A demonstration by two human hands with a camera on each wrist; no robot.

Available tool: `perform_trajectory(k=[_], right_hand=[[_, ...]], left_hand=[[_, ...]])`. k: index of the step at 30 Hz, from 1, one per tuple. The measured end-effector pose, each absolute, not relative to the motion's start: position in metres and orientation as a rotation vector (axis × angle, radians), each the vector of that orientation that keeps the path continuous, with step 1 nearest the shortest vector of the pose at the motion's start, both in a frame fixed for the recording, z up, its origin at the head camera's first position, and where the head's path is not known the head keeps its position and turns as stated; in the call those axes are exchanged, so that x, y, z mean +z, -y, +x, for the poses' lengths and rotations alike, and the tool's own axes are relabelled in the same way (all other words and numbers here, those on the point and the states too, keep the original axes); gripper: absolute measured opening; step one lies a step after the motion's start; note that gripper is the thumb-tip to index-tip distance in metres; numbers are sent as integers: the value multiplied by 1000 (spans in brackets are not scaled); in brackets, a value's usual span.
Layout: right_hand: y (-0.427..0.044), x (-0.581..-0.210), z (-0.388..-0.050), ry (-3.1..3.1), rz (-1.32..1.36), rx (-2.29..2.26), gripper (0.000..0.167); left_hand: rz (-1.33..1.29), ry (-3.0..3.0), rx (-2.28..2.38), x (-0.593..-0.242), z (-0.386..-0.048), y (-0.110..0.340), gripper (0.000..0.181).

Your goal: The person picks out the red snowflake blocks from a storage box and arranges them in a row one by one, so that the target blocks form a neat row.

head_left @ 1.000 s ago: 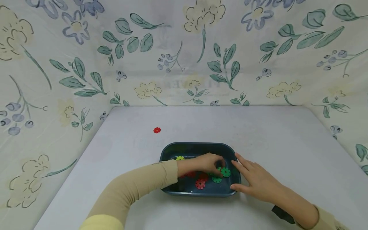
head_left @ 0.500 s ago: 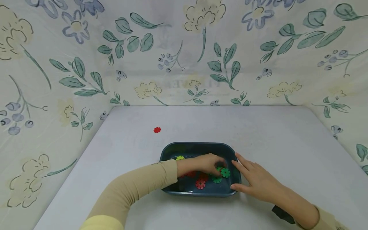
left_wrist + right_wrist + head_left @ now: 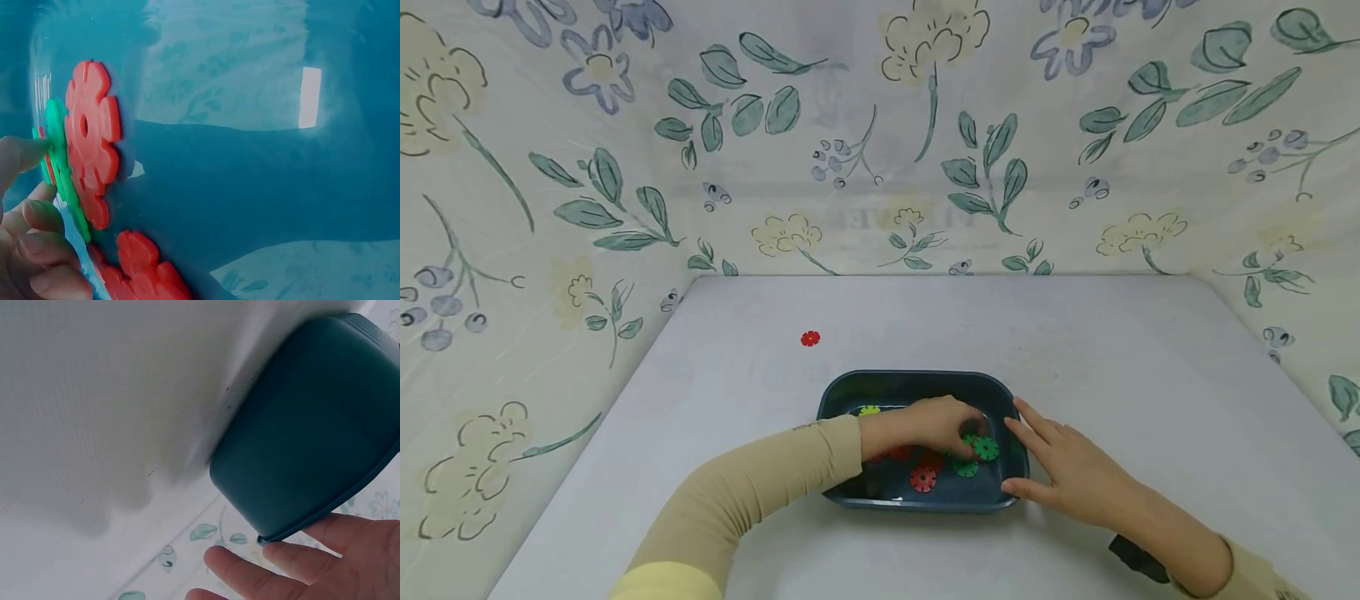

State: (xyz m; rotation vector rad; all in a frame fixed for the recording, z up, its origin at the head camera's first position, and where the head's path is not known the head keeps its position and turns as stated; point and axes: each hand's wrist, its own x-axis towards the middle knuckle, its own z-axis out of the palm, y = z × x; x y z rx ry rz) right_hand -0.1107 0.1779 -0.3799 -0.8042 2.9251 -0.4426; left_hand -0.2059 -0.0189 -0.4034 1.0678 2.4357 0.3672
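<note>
My left hand reaches into the dark teal tray and pinches a green flower-shaped disc between thumb and fingers. In the left wrist view, a thin red edge shows sandwiched with the green discs at the fingertips. Red flower-shaped discs lie right beside them. More green discs and a red disc rest on the tray floor, and a yellow-green one shows near the back left. With fingers extended, my right hand touches the tray's right rim.
A lone red disc lies on the white table beyond the tray, to the left. Flower-printed cloth hangs behind the table and along its sides. My left forearm covers part of the tray's left end.
The green disc in my left fingertips has shifted and turned slightly leftward. My right hand has stayed at the tray's rim.
</note>
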Motion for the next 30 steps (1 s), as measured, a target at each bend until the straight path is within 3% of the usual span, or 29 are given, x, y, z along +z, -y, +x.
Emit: perform_trajectory(k=[22, 30], right_hand=[[-178, -381, -111, -2922, -795, -438, 78], [-178, -379, -111, -2912, -813, -450, 78]], left_hand=[[788, -2633, 331, -403, -208, 22, 35], [1126, -2491, 275, -403, -204, 19, 42]])
